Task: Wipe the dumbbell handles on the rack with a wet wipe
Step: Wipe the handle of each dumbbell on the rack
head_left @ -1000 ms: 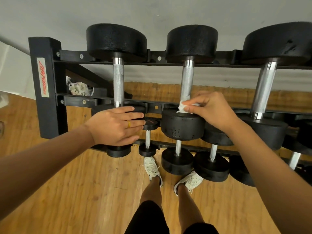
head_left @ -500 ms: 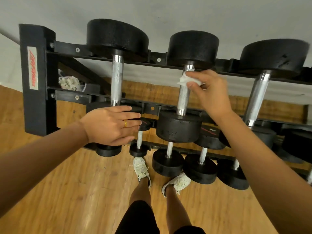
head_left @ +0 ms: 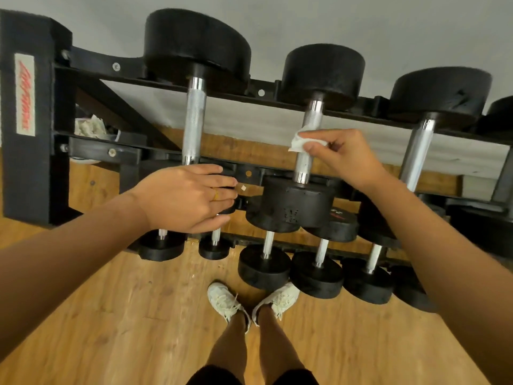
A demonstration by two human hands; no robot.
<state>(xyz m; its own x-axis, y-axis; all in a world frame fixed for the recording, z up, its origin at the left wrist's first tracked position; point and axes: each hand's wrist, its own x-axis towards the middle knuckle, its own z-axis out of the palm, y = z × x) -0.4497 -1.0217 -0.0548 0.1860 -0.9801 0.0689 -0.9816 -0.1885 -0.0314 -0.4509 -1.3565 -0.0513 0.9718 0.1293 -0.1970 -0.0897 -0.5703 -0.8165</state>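
A black dumbbell rack (head_left: pixel 33 162) holds big black dumbbells on its top tier. My right hand (head_left: pixel 344 159) pinches a white wet wipe (head_left: pixel 301 140) against the middle of the chrome handle (head_left: pixel 308 145) of the second dumbbell. My left hand (head_left: pixel 188 198) lies flat, fingers straight, on the near head of the first dumbbell, whose knurled handle (head_left: pixel 194 120) rises just above it. A third chrome handle (head_left: pixel 419 154) stands to the right of my right wrist.
Smaller dumbbells (head_left: pixel 263 265) sit in a row on the lower tier near my white shoes (head_left: pixel 224 301). Crumpled white paper (head_left: pixel 88 126) lies behind the rack at the left. The floor is wood, and a pale wall is behind the rack.
My right hand slid the wipe up the second handle from its near end to its far end, then back down to the middle. My left hand stayed put.
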